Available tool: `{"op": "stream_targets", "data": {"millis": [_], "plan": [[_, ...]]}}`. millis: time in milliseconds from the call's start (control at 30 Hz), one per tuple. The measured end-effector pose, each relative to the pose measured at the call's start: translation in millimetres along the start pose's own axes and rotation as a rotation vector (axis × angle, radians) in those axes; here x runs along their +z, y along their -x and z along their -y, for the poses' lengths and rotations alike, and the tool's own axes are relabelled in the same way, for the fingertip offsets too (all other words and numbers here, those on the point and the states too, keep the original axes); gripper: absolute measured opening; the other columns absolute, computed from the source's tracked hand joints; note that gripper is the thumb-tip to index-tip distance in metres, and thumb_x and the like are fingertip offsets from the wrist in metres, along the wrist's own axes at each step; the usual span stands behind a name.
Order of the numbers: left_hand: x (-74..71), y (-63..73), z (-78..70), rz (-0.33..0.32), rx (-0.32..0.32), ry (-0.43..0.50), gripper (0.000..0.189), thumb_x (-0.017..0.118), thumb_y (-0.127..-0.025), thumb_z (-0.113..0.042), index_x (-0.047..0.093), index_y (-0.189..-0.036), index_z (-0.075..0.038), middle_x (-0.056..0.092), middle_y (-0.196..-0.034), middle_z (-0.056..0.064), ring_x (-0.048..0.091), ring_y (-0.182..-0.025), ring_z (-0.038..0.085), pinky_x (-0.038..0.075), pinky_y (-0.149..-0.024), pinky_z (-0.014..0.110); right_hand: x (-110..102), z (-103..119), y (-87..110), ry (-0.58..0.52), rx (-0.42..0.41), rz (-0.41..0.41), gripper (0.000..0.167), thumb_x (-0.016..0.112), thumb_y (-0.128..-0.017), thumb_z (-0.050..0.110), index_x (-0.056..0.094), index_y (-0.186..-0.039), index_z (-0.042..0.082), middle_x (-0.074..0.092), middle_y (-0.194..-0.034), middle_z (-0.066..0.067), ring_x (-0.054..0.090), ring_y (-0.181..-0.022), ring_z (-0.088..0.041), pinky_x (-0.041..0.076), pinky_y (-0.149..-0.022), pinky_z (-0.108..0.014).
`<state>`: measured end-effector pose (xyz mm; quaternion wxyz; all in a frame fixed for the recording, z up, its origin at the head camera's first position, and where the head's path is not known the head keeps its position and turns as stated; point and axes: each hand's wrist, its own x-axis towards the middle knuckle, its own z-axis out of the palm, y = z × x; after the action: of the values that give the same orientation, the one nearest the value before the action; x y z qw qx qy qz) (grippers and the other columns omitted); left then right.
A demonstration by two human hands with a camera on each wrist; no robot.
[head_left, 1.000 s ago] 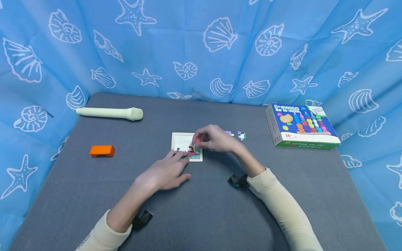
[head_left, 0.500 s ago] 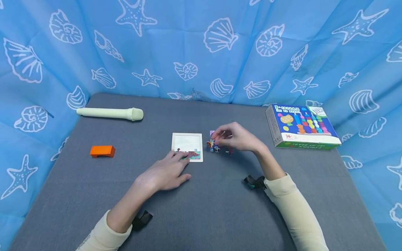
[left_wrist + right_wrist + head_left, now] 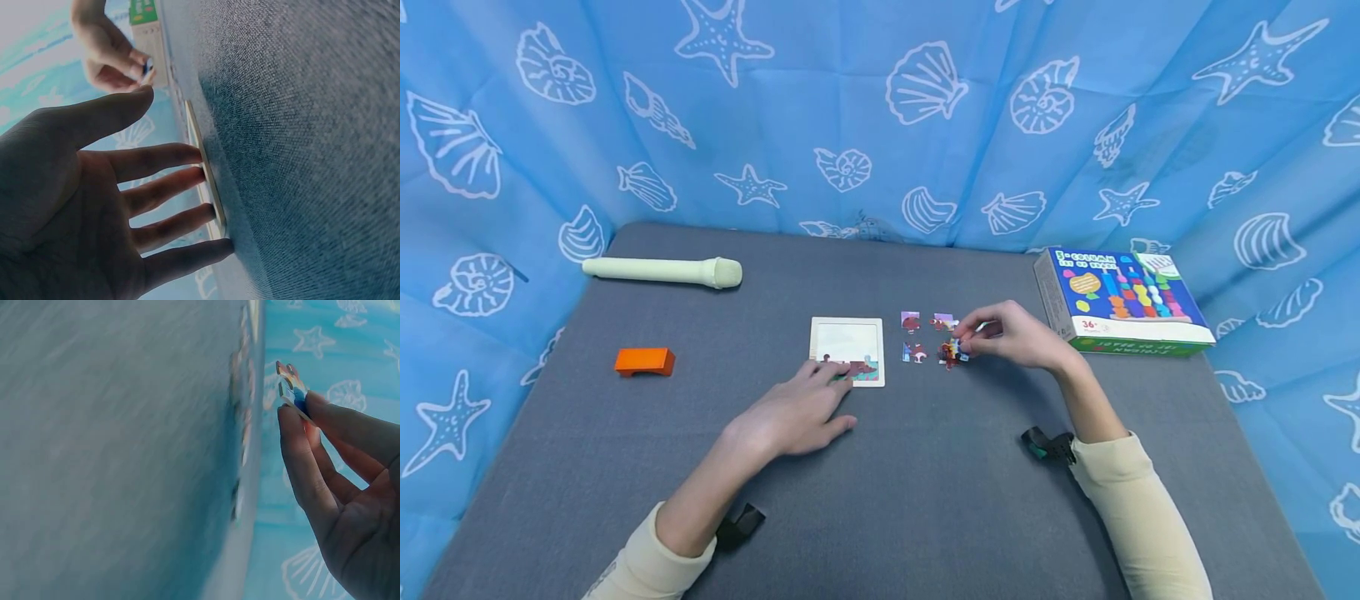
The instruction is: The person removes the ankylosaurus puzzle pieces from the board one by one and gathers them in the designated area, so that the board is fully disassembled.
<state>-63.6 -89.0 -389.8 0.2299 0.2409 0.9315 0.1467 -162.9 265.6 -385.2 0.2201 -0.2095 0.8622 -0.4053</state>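
Right hand (image 3: 1015, 337) has shifted from the puzzle tray (image 3: 847, 342) to over the loose pieces (image 3: 911, 322) at right; its puzzle piece (image 3: 295, 399) is therefore likely unplaced. Narrow pinch, thumb and fingers on the piece. Left hand (image 3: 790, 408) spread, fingertips against tray's near edge, on desk (image 3: 880, 508).

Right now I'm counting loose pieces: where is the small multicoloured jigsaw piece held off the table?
The piece is pinched by the right hand, right of centre in the head view, to the right of the pale square puzzle frame.
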Motion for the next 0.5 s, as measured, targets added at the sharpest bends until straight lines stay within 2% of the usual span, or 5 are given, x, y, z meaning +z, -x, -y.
{"op": "stream_targets", "data": {"millis": [100,267,500], "plan": [[0.3,0.1,0.0,-0.002,0.000,0.000,0.062,0.063,-0.110,-0.042,0.053,-0.161,-0.008,0.038,-0.175,0.009,0.030,-0.165,0.039,0.052,-0.113,0.068,-3,-8,4.6,0.001,0.028,0.002,0.019,0.070,-0.102,-0.001,0.078,-0.119,-0.002,0.080,-0.109,-0.019,0.074,-0.092,-0.007,0.061,-0.080,-0.023],[0.5,0.3,0.0,-0.010,0.005,0.004,0.062,0.064,-0.110,-0.042,0.053,-0.160,-0.008,0.039,-0.175,0.009,0.034,-0.162,0.039,0.053,-0.112,0.067,-5,-17,8.8,0.051,0.029,0.009,0.018,0.073,-0.100,0.000,0.079,-0.117,-0.002,0.080,-0.106,-0.017,0.072,-0.089,-0.008,0.060,-0.078,-0.022],[0.2,0.3,0.2,-0.011,0.005,0.006,0.062,0.063,-0.110,-0.042,0.053,-0.161,-0.008,0.039,-0.175,0.009,0.031,-0.164,0.039,0.052,-0.112,0.067,-10,-23,11.2,0.074,0.067,0.020,0.016,0.075,-0.099,0.001,0.079,-0.115,-0.001,0.080,-0.104,-0.015,0.068,-0.084,-0.007,0.057,-0.076,-0.020]]}}
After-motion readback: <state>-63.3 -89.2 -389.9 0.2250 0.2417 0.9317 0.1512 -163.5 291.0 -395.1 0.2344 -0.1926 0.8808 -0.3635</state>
